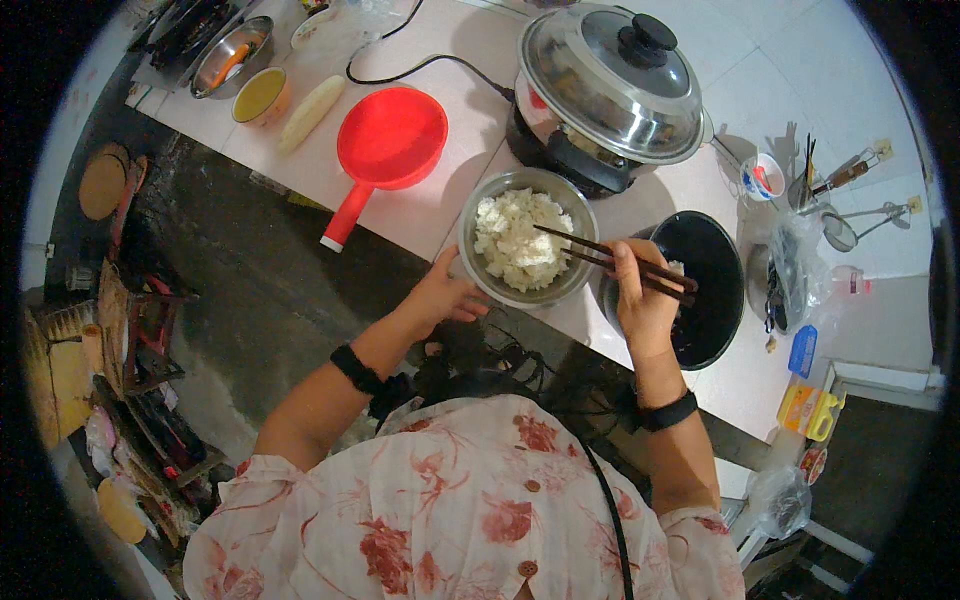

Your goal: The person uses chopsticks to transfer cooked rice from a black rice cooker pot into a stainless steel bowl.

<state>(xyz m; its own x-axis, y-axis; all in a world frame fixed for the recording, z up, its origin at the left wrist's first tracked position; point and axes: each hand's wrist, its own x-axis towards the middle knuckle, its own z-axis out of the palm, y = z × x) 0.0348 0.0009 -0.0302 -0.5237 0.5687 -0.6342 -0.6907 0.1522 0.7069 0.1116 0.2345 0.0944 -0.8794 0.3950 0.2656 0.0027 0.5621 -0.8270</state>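
Note:
A metal bowl (469, 259) of white cooked rice (521, 236) stands near the counter's front edge. My right hand (646, 304) grips a pair of dark chopsticks (585, 241), whose tips reach into the rice. Beneath that hand is a black pot (712, 300), with a few white bits, apparently rice, showing inside. At the bowl's lower left, my left hand (448, 294) has its thumb and fingers apart. It is close to the rim, and whether it touches the bowl is hard to tell.
Behind the bowl sits an electric cooker (611, 97) with a domed lid and a black cord. A red plastic strainer (390, 142) overhangs the front edge by its handle. Farther left are a peeled pale vegetable (311, 114), a yellow bowl (260, 97) and a steel basin (238, 56).

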